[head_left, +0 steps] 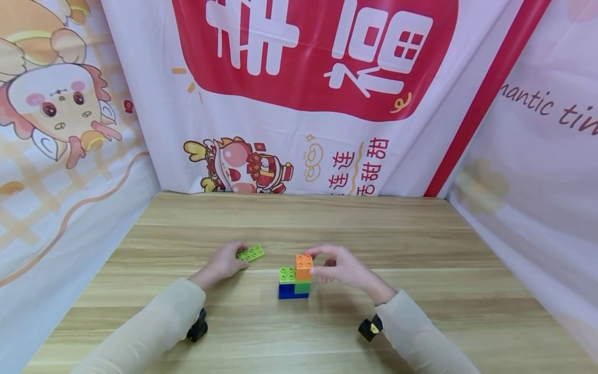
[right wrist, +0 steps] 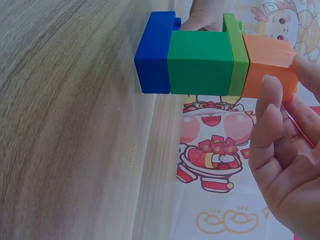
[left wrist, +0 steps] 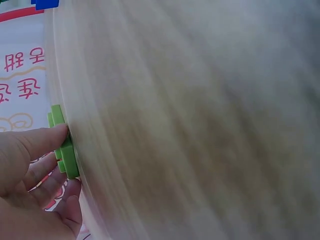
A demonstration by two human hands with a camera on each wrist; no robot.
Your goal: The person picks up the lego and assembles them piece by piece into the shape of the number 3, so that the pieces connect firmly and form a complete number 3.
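Observation:
A small stack stands on the wooden table: a blue brick (right wrist: 154,59) at the bottom, a green brick (right wrist: 200,62) on its right end, a lime-green flat brick (head_left: 287,274) across that, jutting out to the left, and an orange brick (head_left: 303,266) on top at the right. My right hand (head_left: 343,267) pinches the orange brick between thumb and index finger, the other fingers bent beside it. To the left of the stack, my left hand (head_left: 226,261) grips another lime-green flat brick (head_left: 252,253) by its left end, studs up, low over the table.
Behind the table (head_left: 308,213) hangs a printed white and red cloth (head_left: 317,104). Similar cloths close off the left side (head_left: 70,182) and the right side (head_left: 528,182). A black wrist camera (head_left: 198,326) sits under the left sleeve, another camera (head_left: 369,328) under the right.

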